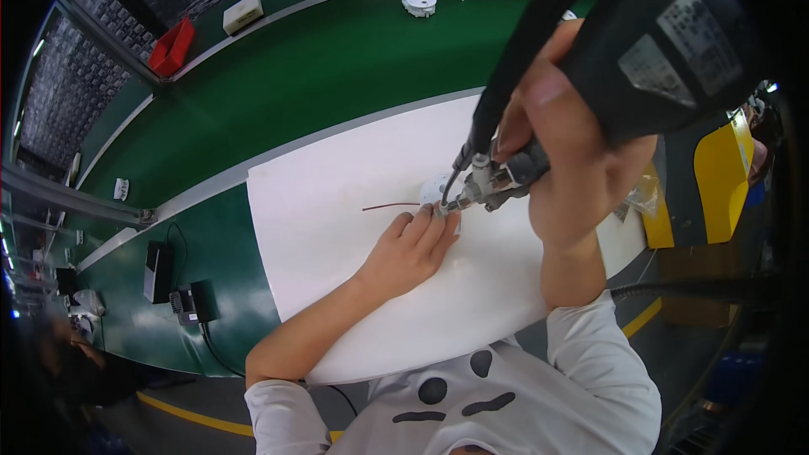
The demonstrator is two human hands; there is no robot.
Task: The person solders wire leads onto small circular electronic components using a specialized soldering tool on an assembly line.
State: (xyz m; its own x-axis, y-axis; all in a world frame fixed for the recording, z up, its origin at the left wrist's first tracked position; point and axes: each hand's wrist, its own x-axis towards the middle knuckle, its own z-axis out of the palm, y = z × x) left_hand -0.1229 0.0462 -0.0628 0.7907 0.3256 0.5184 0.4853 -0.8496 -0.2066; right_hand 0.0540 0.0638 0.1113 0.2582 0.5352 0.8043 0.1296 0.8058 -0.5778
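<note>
My right hand is wrapped around a black power screwdriver that slants down to the left. Its metal nose, with a thin black hose running along it, reaches a small white round part on the white work board. Pressed together at the near side of that part, the fingers of my left hand steady it against the board. A thin brown wire sticks out from the part to the left. The screwdriver's very tip and much of the part are covered by my fingers and the nose.
Beyond the board runs a green conveyor belt carrying another white round part. A red bin and a cream box stand past it. Left lie a black box and a corded black adapter. A clear plastic bag lies right.
</note>
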